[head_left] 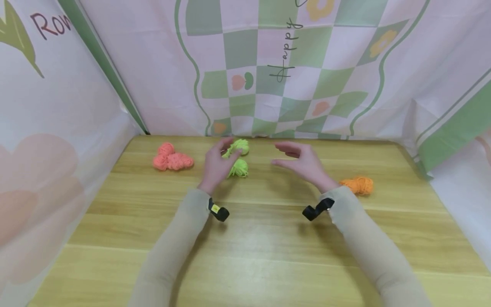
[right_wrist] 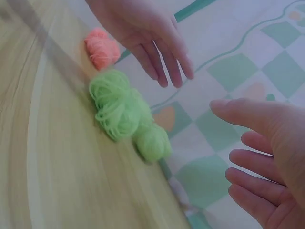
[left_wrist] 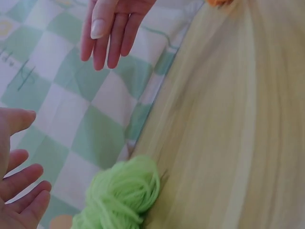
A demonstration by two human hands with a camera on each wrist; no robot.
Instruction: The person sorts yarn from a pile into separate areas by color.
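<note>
Light green yarn (head_left: 240, 167) lies in balls near the back of the wooden table. In the head view my left hand (head_left: 220, 164) is over its left side and hides part of it. The right wrist view shows the green yarn (right_wrist: 116, 105) on the tabletop, with the left hand (right_wrist: 147, 40) above it, fingers extended and holding nothing. My right hand (head_left: 301, 162) hovers to the right of the yarn, thumb and fingers spread, holding nothing. Behind its wrist lies orange yarn (head_left: 360, 186), partly covered by the sleeve.
Coral pink yarn (head_left: 170, 158) rests at the back left of the wooden table (head_left: 253, 256). A patterned cloth (head_left: 299, 89) hangs along the table's back edge, and more cloth hangs at both sides. A small black camera (head_left: 219, 211) is strapped to each wrist.
</note>
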